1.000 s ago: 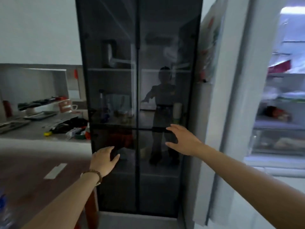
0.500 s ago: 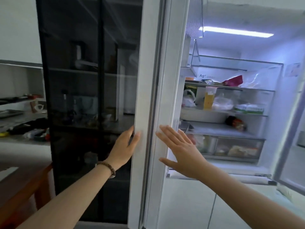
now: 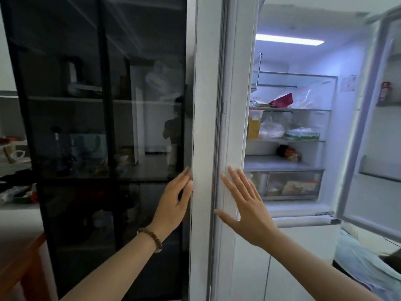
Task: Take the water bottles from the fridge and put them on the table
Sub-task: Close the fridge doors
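– Fridge (image 3: 345, 127): what do you see from your end?
– Nearest me, both hands are up at mid-frame. My left hand (image 3: 173, 205), a bead bracelet (image 3: 152, 237) on its wrist, lies with straight fingers along the outer face of the left door (image 3: 204, 127), thumb at its edge. It grips nothing. My right hand (image 3: 247, 211) is spread wide and flat against the same door's inner edge, and it holds nothing either.
– And around them?
– A table (image 3: 26, 261) corner shows at lower left. The left door stands edge-on to me, a white band running top to bottom through the centre. Left of it is a dark glass cabinet (image 3: 76, 127). The right door (image 3: 379, 192) is swung open at the right edge of the frame.
– Water bottles?
– Inside, at centre right, the light is on. I see a yellow carton (image 3: 253, 127) and plastic bags (image 3: 271, 129) on the shelves, with a clear drawer (image 3: 290, 185) below them. I cannot tell which item, if any, is a water bottle, because that part of the view is too blurred.
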Demonstrator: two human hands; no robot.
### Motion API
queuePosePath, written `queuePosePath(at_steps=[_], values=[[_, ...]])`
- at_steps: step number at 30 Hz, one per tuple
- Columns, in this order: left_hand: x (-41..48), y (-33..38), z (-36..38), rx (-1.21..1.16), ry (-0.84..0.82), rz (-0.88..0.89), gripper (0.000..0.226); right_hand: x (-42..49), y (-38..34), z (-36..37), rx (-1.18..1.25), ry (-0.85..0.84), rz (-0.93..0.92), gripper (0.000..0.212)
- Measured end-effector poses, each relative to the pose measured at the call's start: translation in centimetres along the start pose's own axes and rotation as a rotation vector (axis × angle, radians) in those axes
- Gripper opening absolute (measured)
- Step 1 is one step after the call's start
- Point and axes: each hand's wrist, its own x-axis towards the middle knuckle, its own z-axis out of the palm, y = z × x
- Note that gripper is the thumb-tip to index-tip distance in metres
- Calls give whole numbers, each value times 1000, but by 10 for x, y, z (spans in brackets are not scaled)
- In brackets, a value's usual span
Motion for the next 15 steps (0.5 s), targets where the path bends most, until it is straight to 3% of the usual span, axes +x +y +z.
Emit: queuePosePath(at_steps=[3,10,15], values=[[8,4,24,4,-62,58,60,-6,3,-1,205,64,154,84],[34,13,92,146,-187,190,46,-9,65,-4,386,245,374,88],[70,2,154,272,-104,212,56,2,122,-2,478,379,449,91]])
